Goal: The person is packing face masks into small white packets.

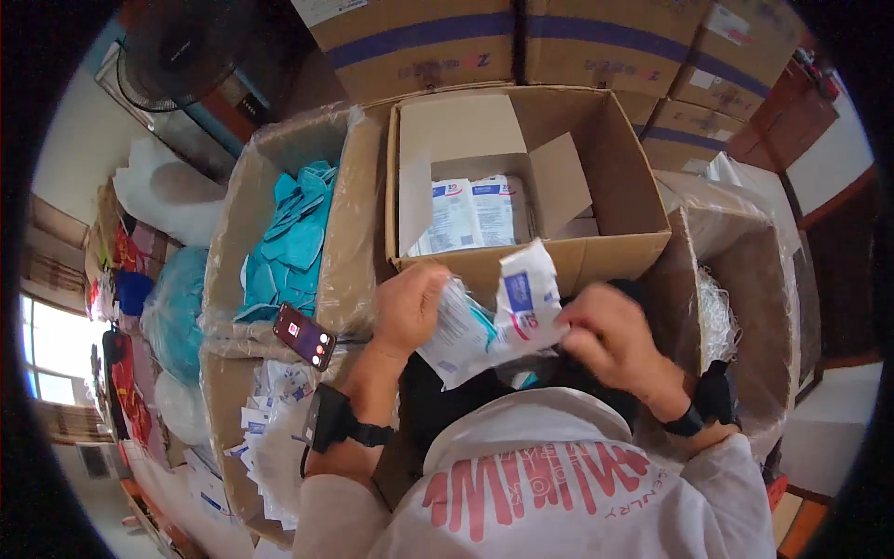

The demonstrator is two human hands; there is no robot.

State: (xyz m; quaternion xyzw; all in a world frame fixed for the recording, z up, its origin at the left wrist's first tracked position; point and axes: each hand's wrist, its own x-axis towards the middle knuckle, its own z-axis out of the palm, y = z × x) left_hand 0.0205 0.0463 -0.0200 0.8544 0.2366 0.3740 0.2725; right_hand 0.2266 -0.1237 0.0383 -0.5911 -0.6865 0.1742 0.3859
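Between my hands, over my lap, is a white packet (456, 337) with blue and red print, its mouth spread open. A strip of teal material shows inside it. My left hand (408, 309) is closed on the packet's left side, with the thumb near its upper edge. At the right edge, my right hand (610, 334) pinches the packet, its fingers bent. Just beyond, a small open carton (466, 126) inside a larger cardboard box (521, 256) holds similar packets (475, 212) standing in rows. Another bit of teal shows below the packet, partly hidden.
At the left, a plastic-lined box (358, 224) holds flat folded teal pieces (291, 238). A phone (304, 337) lies on its near edge, above a box of loose packets (279, 410). White stringy material (717, 321) sits in the right box (759, 307). Stacked cartons (419, 51) stand behind.
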